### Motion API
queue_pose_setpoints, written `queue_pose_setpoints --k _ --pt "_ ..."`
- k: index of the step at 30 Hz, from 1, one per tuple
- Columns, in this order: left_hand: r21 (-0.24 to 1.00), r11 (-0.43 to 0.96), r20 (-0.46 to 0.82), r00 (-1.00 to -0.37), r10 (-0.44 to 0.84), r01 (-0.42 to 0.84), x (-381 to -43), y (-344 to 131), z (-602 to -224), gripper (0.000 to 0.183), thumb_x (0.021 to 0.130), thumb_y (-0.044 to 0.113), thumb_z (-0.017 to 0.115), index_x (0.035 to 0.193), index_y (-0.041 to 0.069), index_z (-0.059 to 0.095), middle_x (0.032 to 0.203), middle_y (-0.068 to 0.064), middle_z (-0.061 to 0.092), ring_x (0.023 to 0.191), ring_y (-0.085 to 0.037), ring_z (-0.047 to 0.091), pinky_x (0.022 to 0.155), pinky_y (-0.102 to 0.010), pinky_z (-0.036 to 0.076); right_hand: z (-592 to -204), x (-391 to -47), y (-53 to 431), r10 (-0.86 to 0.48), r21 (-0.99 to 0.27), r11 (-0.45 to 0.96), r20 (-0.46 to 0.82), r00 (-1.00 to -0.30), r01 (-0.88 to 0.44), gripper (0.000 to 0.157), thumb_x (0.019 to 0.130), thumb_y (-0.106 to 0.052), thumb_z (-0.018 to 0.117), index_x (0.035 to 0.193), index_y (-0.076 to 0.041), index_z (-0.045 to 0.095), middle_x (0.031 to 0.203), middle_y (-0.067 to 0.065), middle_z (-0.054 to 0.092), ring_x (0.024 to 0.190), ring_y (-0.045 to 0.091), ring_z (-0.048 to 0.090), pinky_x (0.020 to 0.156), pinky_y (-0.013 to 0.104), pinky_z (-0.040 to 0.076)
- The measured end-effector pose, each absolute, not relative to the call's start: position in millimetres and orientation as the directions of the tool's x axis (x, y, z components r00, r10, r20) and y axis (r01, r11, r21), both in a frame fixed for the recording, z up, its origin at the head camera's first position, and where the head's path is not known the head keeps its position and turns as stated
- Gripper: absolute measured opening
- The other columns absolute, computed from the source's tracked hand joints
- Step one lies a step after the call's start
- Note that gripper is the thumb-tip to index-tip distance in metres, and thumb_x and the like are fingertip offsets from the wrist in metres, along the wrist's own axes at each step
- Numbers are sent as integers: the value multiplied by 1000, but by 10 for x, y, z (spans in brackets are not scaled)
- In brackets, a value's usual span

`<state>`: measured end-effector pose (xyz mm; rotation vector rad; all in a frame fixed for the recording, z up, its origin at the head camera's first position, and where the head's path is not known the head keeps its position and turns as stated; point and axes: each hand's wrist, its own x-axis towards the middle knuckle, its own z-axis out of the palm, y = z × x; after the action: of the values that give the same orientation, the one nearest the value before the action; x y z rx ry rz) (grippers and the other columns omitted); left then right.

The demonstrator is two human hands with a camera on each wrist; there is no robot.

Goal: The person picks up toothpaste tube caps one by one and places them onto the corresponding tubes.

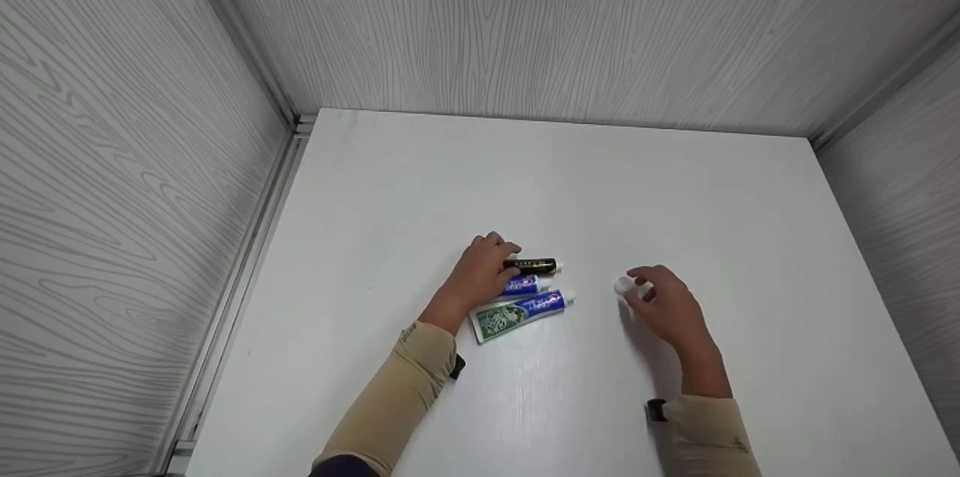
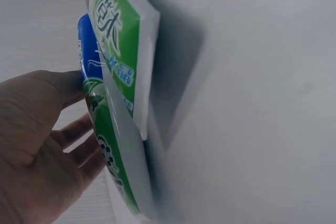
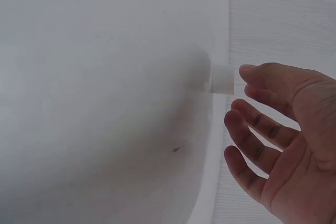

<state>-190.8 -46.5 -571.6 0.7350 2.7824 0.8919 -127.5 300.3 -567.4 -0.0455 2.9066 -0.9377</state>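
My left hand (image 1: 480, 271) has its thumb and fingers curled round a black toothpaste tube (image 1: 536, 265), whose capped end sticks out to the right. Just below it, a blue toothpaste tube (image 1: 523, 285) is partly covered by the hand. Nearest me lies a blue and green toothpaste tube (image 1: 517, 316), slanting, its white cap to the right. In the left wrist view, the thumb passes behind a green tube (image 2: 107, 129), and the black one is hidden. Relaxed fingers of my right hand (image 1: 671, 308) surround a small white cylinder (image 3: 223, 78), with a gap before the thumb.
The things lie on a white table (image 1: 420, 184). Grey wood-grain panels enclose it at the back (image 1: 525, 27), left and right. A metal rail (image 1: 255, 237) runs along the left edge. Dark wrist devices (image 1: 656, 409) show at both sleeves.
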Motion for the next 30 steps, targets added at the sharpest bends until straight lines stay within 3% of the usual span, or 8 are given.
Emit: queue_pose_setpoints --k 17,30 --pt "565 704 -70 -825 561 431 -2023 -443 -5668 39 108 21 64 143 4 65 124 -17 64 111 -33 57 100 -48 50 -5712 -1382 2980 -66 -553 832 -158 -985 33 48 99 -20 71 143 -5 63 125 16 68 99 27 64 76 37 50" --pt "455 761 -60 -837 545 463 -2009 -414 -5718 28 110 25 60 132 10 70 118 -14 63 104 -31 57 91 -50 51 -5727 -1392 2972 -99 -567 824 -124 -987 -11 36 98 -18 74 131 -4 69 121 15 68 103 31 66 86 47 53"
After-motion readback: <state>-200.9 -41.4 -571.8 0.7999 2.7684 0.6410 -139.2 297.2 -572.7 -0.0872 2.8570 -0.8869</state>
